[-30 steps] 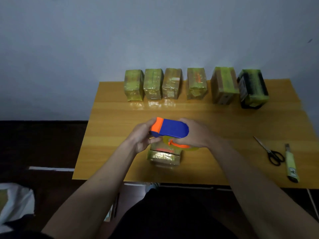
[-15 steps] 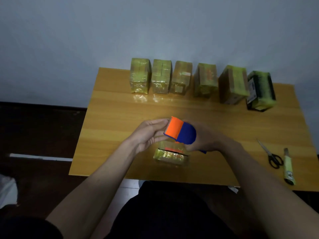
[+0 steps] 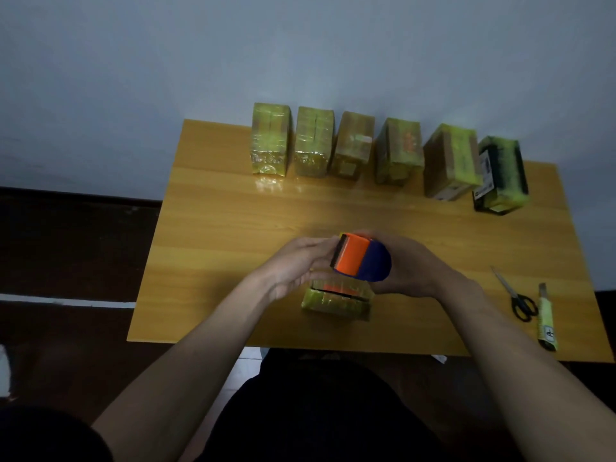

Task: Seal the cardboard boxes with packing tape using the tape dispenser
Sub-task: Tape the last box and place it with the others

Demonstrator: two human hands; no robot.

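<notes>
One wooden table (image 3: 213,228) stood against a plain wall. Seven cardboard boxes were counted on it in all.

Six of them formed a row (image 3: 386,151) along the far edge, each standing on end and wrapped in yellowish tape. From the left, the first four sat close together, nearly touching. The fifth stood a little apart and turned at an angle. The sixth, dark-sided with a printed label, stood just beside the fifth at the right end.

The seventh box (image 3: 336,301) lay flat near the front edge, at the middle of the table, with a dark seam visible across its top face.

One tape dispenser (image 3: 361,261), orange at its left end and blue at its right, was held above that box. The left hand (image 3: 293,263) had its fingers extended against the orange end of the dispenser, and whether they gripped or merely touched it could not be determined. The right hand (image 3: 416,270) was curled round the blue body from the right side, holding it.

To the right of the hands lay one pair of black-handled scissors (image 3: 515,295), and just beside it one utility knife (image 3: 546,320) with a pale body, near the front right corner.
</notes>
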